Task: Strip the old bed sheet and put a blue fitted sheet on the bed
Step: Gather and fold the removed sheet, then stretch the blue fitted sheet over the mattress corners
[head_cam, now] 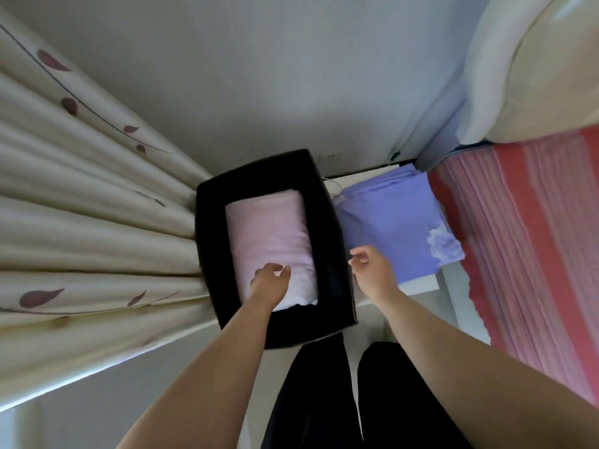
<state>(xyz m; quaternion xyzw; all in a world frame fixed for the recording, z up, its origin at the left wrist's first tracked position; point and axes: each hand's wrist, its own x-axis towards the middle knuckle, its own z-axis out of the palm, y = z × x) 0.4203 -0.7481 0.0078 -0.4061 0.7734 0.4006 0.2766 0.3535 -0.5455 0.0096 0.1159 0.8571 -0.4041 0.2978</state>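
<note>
Black and rectangular, a fabric-sided storage box point(330, 241) is seen standing on the pale floor, and every place below is given from it. Inside the box a folded pale pink cloth point(269, 234) is laid. Over the near end of that cloth the left hand point(270, 281) is held, its fingers loosely curled and parted, with nothing pinched; whether the cloth is touched cannot be told. Just right of the box a folded blue fitted sheet with a pale flower print point(395, 228) is laid on a white bedside surface point(421, 283). The right hand point(372, 270) is held at the sheet's near edge beside the box, fingers relaxed and spread, gripping nothing. Farther right a pink-and-red striped bed sheet point(525, 241) is spread on the bed. Left of the box a cream leaf-patterned curtain point(81, 189) is hung.
</note>
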